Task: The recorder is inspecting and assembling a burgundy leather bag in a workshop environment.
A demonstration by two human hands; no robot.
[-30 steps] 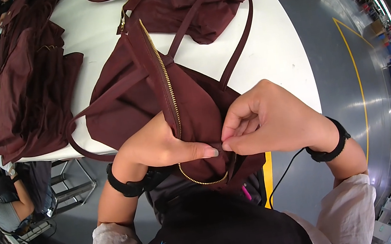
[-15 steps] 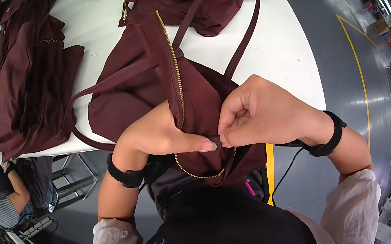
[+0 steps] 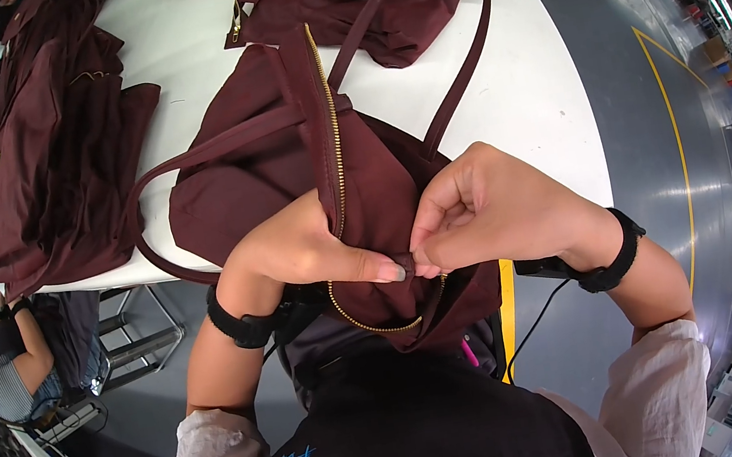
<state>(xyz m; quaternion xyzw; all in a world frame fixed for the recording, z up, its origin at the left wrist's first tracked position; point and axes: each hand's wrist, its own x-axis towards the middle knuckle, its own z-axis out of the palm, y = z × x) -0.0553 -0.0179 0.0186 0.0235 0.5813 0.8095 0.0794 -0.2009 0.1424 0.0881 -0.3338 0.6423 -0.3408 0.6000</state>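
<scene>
A maroon fabric bag [image 3: 236, 167] lies over the near edge of the table, its mouth toward me and its gold-toothed zipper [image 3: 337, 153] unfastened. My left hand [image 3: 304, 251] grips the bag's fabric near the opening, thumb on top and the other fingers hidden under the cloth. Right beside that thumb, my right hand [image 3: 485, 212] pinches a small fold of the same fabric between thumb and fingertips. What exactly lies in the pinch is too small to make out. One strap loops out to the left, another toward the far right.
The white table [image 3: 547, 119] has a curved right edge. Another maroon bag [image 3: 373, 12] lies at the far side, and a heap of maroon bags [image 3: 49, 170] covers the left. A co-worker [image 3: 15, 362] is at the lower left, near a metal-framed stool [image 3: 142, 335]. A black cable [image 3: 535, 331] hangs from my right wristband.
Both hands keep the same hold on the bag. The view has shifted very slightly; little else differs.
</scene>
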